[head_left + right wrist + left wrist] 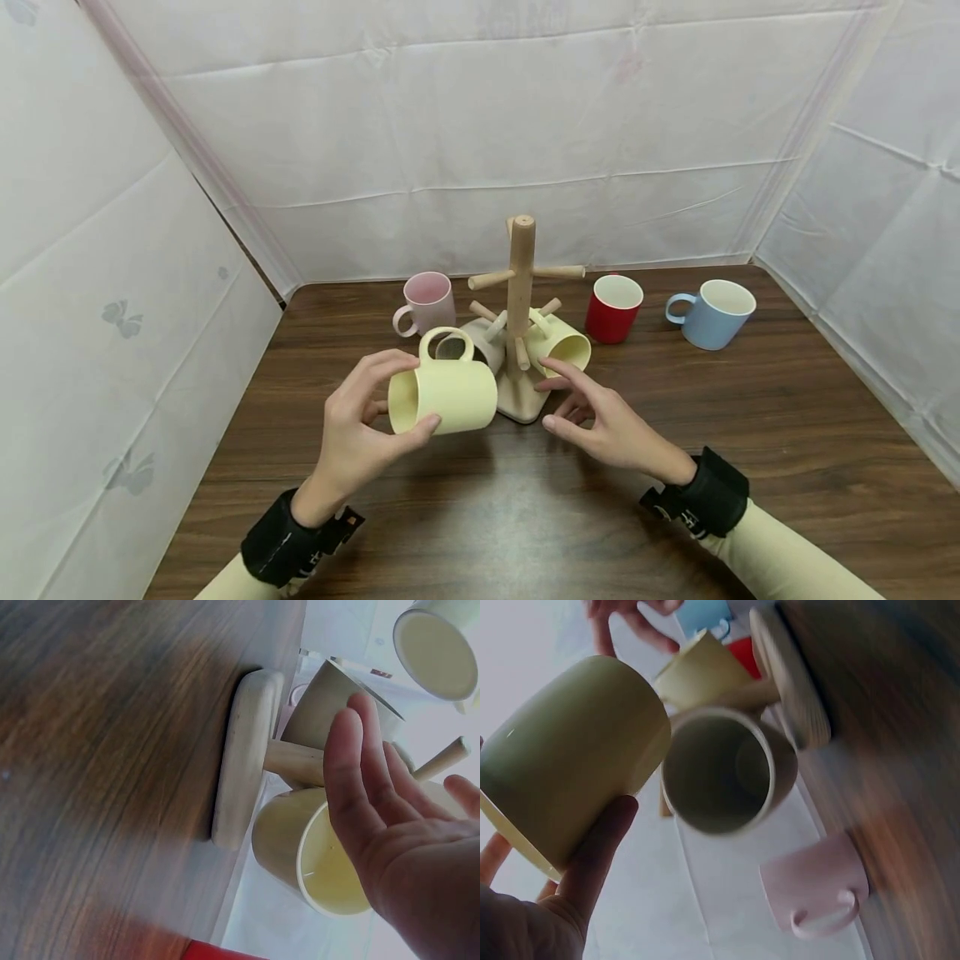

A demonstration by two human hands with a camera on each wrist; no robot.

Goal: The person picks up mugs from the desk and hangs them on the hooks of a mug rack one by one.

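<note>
My left hand (360, 417) grips a pale yellow mug (457, 396) by its rim end, thumb on the outside. The mug lies sideways in the air, its handle up and its mouth to the left. Behind it stands a wooden mug tree (521, 275). A grey-beige mug (720, 771) hangs on its left side, partly hidden in the head view. On the right side hangs a second pale yellow mug (566, 343). Beside that mug is my right hand (607, 421), fingers spread and loosely bent, holding nothing.
On the brown wooden table (810, 442), a pink mug (431, 304) stands left of the tree. To the right are a red mug (613, 310) and a light blue mug (712, 317). White sheeting (465, 125) walls the back and sides. Upper pegs of the tree stick out bare.
</note>
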